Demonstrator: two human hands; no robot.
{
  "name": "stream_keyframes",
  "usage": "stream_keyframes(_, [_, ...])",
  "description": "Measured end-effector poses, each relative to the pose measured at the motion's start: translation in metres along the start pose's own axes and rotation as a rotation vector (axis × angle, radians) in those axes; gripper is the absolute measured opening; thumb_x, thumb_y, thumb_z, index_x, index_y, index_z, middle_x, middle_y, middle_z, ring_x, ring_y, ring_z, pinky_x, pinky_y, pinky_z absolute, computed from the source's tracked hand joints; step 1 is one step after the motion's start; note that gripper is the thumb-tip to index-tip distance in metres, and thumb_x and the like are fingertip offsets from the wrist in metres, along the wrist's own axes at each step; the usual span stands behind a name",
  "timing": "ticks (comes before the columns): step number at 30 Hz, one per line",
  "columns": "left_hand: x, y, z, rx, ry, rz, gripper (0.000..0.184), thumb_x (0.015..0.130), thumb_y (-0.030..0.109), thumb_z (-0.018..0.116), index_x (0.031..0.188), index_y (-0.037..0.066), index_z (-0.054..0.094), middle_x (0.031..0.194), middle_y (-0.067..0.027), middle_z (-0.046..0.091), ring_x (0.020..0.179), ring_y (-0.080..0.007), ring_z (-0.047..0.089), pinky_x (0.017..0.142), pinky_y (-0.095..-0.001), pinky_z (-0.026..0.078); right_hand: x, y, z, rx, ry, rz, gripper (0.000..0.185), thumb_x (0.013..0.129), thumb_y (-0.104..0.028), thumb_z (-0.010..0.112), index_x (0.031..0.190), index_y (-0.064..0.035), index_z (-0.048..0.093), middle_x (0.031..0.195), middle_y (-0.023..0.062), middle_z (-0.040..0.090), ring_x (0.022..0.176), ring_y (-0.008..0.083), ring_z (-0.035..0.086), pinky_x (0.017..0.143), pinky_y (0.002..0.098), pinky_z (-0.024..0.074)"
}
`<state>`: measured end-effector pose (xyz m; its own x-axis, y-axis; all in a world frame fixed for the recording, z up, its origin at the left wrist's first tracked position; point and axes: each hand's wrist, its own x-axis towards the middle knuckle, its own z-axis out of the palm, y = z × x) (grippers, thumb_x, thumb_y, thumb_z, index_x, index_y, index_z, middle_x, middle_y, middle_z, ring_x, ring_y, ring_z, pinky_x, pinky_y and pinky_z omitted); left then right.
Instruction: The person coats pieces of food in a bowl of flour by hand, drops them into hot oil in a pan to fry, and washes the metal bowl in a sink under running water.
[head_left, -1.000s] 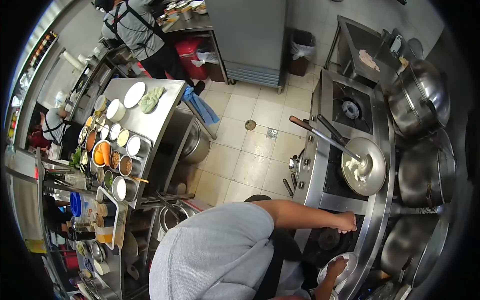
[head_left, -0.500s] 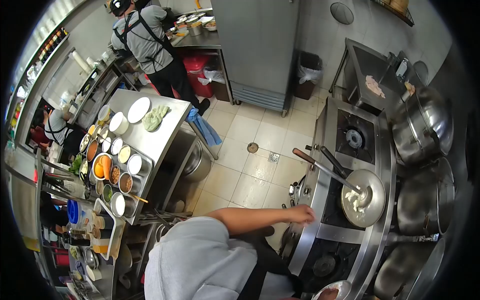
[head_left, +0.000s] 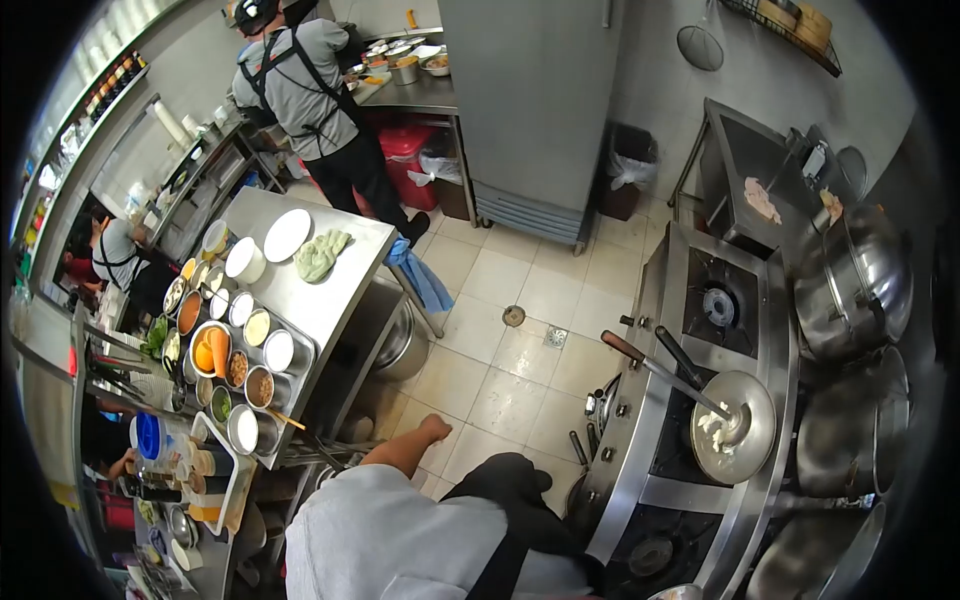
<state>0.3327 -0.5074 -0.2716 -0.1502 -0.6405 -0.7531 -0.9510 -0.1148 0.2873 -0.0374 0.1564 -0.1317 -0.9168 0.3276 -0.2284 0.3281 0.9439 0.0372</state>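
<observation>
My left hand [head_left: 436,428] hangs over the tiled floor, between the prep table and the stove. Its fingers look curled in, and I see nothing in them. My right hand is out of view. On the stove, a wok [head_left: 742,455] holds a little white food, with a ladle [head_left: 738,428] resting in it. The ladle's wooden-ended handle [head_left: 625,347] sticks out toward the floor beside the wok's dark handle [head_left: 678,352]. At the bottom edge shows the rim of a metal bowl [head_left: 676,593]; what holds it up cannot be seen.
A steel table [head_left: 345,262] bears a tray of several ingredient containers, a plate [head_left: 288,235] and a green cloth [head_left: 322,256]. Large pots [head_left: 850,410] line the wall behind the stove [head_left: 690,495]. A co-worker [head_left: 300,100] stands at the far counter beside the fridge [head_left: 530,110].
My left hand has swung away from the stove's front edge, back toward the prep table. The bowl at the bottom has slid mostly out of view. The whole view has shifted slightly.
</observation>
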Motion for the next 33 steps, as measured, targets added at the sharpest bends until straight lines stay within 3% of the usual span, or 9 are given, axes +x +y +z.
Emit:
stream_keyframes(4, [-0.024,-0.043,-0.009,-0.011,-0.105,-0.167,0.033,0.074,0.026,0.05,0.062,-0.002,0.063,0.064,-0.0169,0.063,0.052,-0.0261,0.062,0.053,-0.0371,0.052,-0.023,-0.018,-0.025,0.158,0.15,0.002,0.034,0.069,-0.031,0.057,0.074,0.0023,0.064,0.072,0.0181,0.063,0.067,0.0322,0.062,0.064,0.0407,0.0487])
stream_keyframes(12, [-0.064,-0.044,-0.037,-0.046,-0.037,0.053,0.035,0.075,0.027,0.055,0.06,-0.004,0.061,0.06,-0.0169,0.06,0.048,-0.0274,0.059,0.049,-0.0371,0.049,-0.025,-0.079,-0.067,0.52,0.408,-0.16,0.024,0.069,-0.028,0.055,0.07,-0.0043,0.061,0.072,0.013,0.061,0.066,0.0288,0.06,0.06,0.0385,0.0468])
stream_keyframes(17, [-0.041,-0.01,-0.076,-0.01,0.142,0.182,0.03,0.077,0.025,0.058,0.065,-0.003,0.061,0.06,-0.0159,0.06,0.051,-0.0229,0.059,0.052,-0.0338,0.049,-0.041,-0.197,-0.117,0.905,0.498,-0.337,0.019,0.069,-0.026,0.054,0.068,-0.0084,0.06,0.072,0.0098,0.06,0.065,0.0266,0.059,0.058,0.0372,0.0456])
stream_keyframes(18, [-0.028,0.003,-0.088,-0.15,0.186,0.19,0.028,0.077,0.024,0.059,0.07,-0.003,0.061,0.061,-0.0143,0.06,0.052,-0.0206,0.059,0.053,-0.0326,0.049,-0.046,-0.226,-0.126,0.995,0.501,-0.365,0.018,0.069,-0.026,0.054,0.068,-0.0092,0.059,0.072,0.0092,0.06,0.065,0.0262,0.059,0.057,0.0369,0.0453])
stream_keyframes(23, [0.054,0.1,-0.196,-0.766,0.242,0.397,0.027,0.081,0.021,0.062,0.093,-0.002,0.058,0.066,-0.0057,0.059,0.058,-0.0112,0.056,0.054,-0.0275,0.047,-0.082,-0.379,-0.169,1.497,0.442,-0.458,0.012,0.069,-0.024,0.053,0.066,-0.0134,0.058,0.072,0.006,0.059,0.064,0.0241,0.058,0.055,0.0356,0.0441])
stream_keyframes(26, [0.118,0.158,-0.281,-0.772,0.223,0.582,0.029,0.081,0.022,0.063,0.095,-0.003,0.057,0.067,-0.0028,0.056,0.059,-0.0081,0.053,0.055,-0.0252,0.046,-0.101,-0.467,-0.198,1.832,0.378,-0.478,0.01,0.069,-0.023,0.052,0.065,-0.0158,0.057,0.072,0.0041,0.058,0.063,0.0228,0.058,0.054,0.0347,0.0434])
stream_keyframes(28, [0.152,0.182,-0.337,-0.639,0.273,0.622,0.03,0.08,0.024,0.063,0.095,-0.002,0.058,0.068,-0.0053,0.058,0.061,-0.0125,0.055,0.06,-0.0263,0.047,-0.112,-0.519,-0.223,2.012,0.318,-0.487,0.008,0.068,-0.023,0.051,0.064,-0.0175,0.056,0.073,0.0028,0.058,0.063,0.0219,0.058,0.053,0.0342,0.0429])
stream_keyframes(30, [0.181,0.19,-0.386,-0.522,0.328,0.624,0.031,0.079,0.025,0.063,0.095,-0.001,0.058,0.07,-0.0071,0.06,0.065,-0.0154,0.057,0.063,-0.0273,0.047,-0.119,-0.558,-0.246,2.169,0.26,-0.482,0.008,0.068,-0.022,0.051,0.063,-0.0191,0.056,0.073,0.0015,0.057,0.063,0.0211,0.057,0.052,0.0337,0.0424])
stream_keyframes(33, [0.219,0.186,-0.428,-0.63,0.338,0.478,0.032,0.077,0.026,0.064,0.095,0.001,0.059,0.076,-0.0098,0.062,0.072,-0.02,0.059,0.068,-0.0298,0.048,-0.127,-0.6,-0.278,2.362,0.2,-0.414,0.008,0.068,-0.021,0.05,0.062,-0.0216,0.055,0.073,-0.0004,0.057,0.062,0.0198,0.057,0.051,0.0329,0.0417])
